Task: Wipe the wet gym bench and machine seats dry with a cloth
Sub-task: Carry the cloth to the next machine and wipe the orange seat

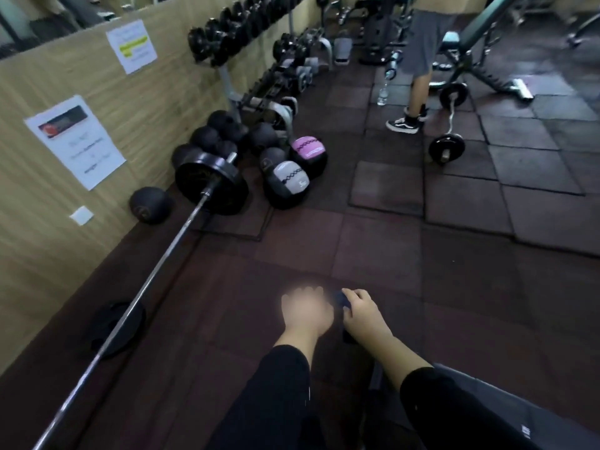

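Sleeves: two black sleeves (276, 394) reach forward from the bottom edge, both forearms bare past the cuffs.
Bench: a dark padded bench (480, 404) lies under and to the right of the right forearm, in the bottom right corner; whether it is wet cannot be told.
Left hand: the left hand (305, 308) is blurred, back up, fingers pointing ahead; whether they are straight or curled cannot be told.
Right hand: the right hand (362, 308) sits just beside the left hand, its fingers curled round a small dark blue cloth (341, 298).
Cloth: it shows between the two hands, held above the floor; whether the left hand also touches it cannot be told.
Floor: dark rubber tiles (373, 251) spread ahead of both hands.
Barbell: a long barbell (162, 258) runs diagonally to the left of the left hand, a black plate on its far end.
Medicine balls: a grey and black ball (287, 181) and a pink and black ball (308, 149) lie beyond the hands, beside the barbell's plate, with plain black balls behind them.
Wall: a wood-toned wall (39, 222) far left of the hands carries paper notices.
Dumbbell rack: a rack of dumbbells (246, 30) stands well ahead, against that wall.
Other person: a person in grey shorts (422, 40) stands far ahead and right, next to a curl bar (449, 121) on the floor and an incline bench.
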A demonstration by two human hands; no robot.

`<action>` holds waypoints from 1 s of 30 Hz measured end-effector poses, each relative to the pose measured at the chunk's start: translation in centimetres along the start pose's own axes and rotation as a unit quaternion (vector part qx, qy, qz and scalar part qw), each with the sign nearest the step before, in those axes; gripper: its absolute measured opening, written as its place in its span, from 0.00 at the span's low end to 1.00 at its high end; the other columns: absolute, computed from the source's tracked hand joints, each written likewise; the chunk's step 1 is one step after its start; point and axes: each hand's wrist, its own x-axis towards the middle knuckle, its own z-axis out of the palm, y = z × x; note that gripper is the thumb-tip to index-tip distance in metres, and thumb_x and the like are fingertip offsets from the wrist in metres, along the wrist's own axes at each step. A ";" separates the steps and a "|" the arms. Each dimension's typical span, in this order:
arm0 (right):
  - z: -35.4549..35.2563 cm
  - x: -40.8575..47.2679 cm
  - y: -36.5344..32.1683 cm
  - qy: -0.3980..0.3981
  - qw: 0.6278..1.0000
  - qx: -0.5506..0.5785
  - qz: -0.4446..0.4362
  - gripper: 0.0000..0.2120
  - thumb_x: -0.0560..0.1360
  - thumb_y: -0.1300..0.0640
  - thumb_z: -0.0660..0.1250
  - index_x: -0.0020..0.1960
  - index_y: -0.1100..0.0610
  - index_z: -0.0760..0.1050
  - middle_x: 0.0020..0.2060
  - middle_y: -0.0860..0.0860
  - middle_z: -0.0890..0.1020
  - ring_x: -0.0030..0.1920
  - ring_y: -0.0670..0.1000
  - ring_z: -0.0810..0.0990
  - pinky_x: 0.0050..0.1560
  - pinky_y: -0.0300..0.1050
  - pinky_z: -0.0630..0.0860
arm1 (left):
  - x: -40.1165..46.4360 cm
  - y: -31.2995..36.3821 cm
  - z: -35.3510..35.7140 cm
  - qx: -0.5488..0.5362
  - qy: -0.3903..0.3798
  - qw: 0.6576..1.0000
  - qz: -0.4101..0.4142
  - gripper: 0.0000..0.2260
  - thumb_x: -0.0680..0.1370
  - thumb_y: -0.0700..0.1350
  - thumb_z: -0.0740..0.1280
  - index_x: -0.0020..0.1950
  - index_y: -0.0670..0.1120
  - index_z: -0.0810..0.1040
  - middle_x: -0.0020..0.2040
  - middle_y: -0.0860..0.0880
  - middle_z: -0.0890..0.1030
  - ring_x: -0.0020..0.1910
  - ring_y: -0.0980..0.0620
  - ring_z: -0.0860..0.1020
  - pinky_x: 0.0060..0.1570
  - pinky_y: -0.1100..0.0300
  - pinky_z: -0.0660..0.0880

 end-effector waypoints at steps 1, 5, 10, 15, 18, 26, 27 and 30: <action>-0.4 1.4 -0.2 0.008 1.000 0.009 0.017 0.23 0.80 0.59 0.56 0.74 0.56 0.59 0.69 0.54 0.64 0.65 0.58 0.69 0.65 0.49 0.68 | 1.8 -0.1 -0.8 0.008 -0.006 1.000 0.022 0.20 0.82 0.52 0.52 0.73 0.48 0.65 0.70 0.49 0.71 0.68 0.47 0.67 0.63 0.50 0.63; -2.2 5.4 -0.3 0.051 0.995 0.042 0.080 0.22 0.79 0.59 0.56 0.73 0.56 0.60 0.69 0.53 0.64 0.65 0.57 0.69 0.64 0.49 0.69 | 7.8 0.6 -3.4 0.049 -0.026 0.994 0.095 0.18 0.82 0.51 0.53 0.70 0.46 0.69 0.67 0.48 0.73 0.66 0.47 0.70 0.61 0.51 0.65; -4.8 7.8 1.5 0.115 0.980 0.069 0.150 0.21 0.79 0.60 0.57 0.72 0.56 0.63 0.67 0.54 0.66 0.63 0.57 0.70 0.62 0.49 0.70 | 13.1 4.3 -5.3 0.098 -0.051 0.979 0.173 0.16 0.82 0.50 0.54 0.67 0.46 0.70 0.64 0.48 0.74 0.63 0.47 0.73 0.60 0.51 0.67; -9.3 11.4 5.9 0.170 0.954 0.103 0.223 0.22 0.78 0.61 0.57 0.71 0.57 0.64 0.66 0.56 0.67 0.62 0.60 0.71 0.62 0.52 0.70 | 19.0 11.7 -7.0 0.150 -0.069 0.953 0.255 0.19 0.82 0.51 0.53 0.70 0.46 0.68 0.68 0.47 0.72 0.67 0.46 0.70 0.63 0.49 0.65; -13.5 14.4 9.8 0.193 0.940 0.108 0.260 0.22 0.78 0.61 0.57 0.72 0.57 0.63 0.67 0.55 0.66 0.63 0.60 0.70 0.62 0.51 0.69 | 23.1 17.6 -8.0 0.165 -0.072 0.937 0.298 0.19 0.82 0.51 0.53 0.71 0.46 0.67 0.69 0.47 0.71 0.67 0.45 0.70 0.64 0.49 0.64; -25.2 19.0 20.6 0.253 0.902 0.119 0.328 0.22 0.78 0.62 0.56 0.72 0.56 0.63 0.68 0.55 0.65 0.65 0.60 0.69 0.64 0.50 0.67 | 31.1 34.7 -10.3 0.196 -0.054 0.893 0.401 0.19 0.82 0.51 0.54 0.72 0.48 0.66 0.68 0.48 0.72 0.66 0.45 0.70 0.61 0.48 0.65; -26.4 19.2 21.7 0.261 0.896 0.125 0.337 0.22 0.78 0.62 0.56 0.72 0.56 0.63 0.68 0.55 0.65 0.65 0.60 0.69 0.64 0.50 0.67 | 31.7 36.6 -10.3 0.195 -0.049 0.889 0.412 0.19 0.82 0.51 0.54 0.72 0.48 0.66 0.68 0.48 0.73 0.66 0.45 0.71 0.60 0.48 0.66; -29.4 19.7 25.0 0.291 0.876 0.131 0.363 0.22 0.78 0.61 0.56 0.72 0.56 0.63 0.68 0.55 0.66 0.64 0.60 0.69 0.64 0.51 0.67 | 33.2 42.1 -10.5 0.195 -0.040 0.871 0.449 0.18 0.81 0.51 0.54 0.70 0.48 0.68 0.66 0.48 0.74 0.65 0.45 0.71 0.59 0.49 0.66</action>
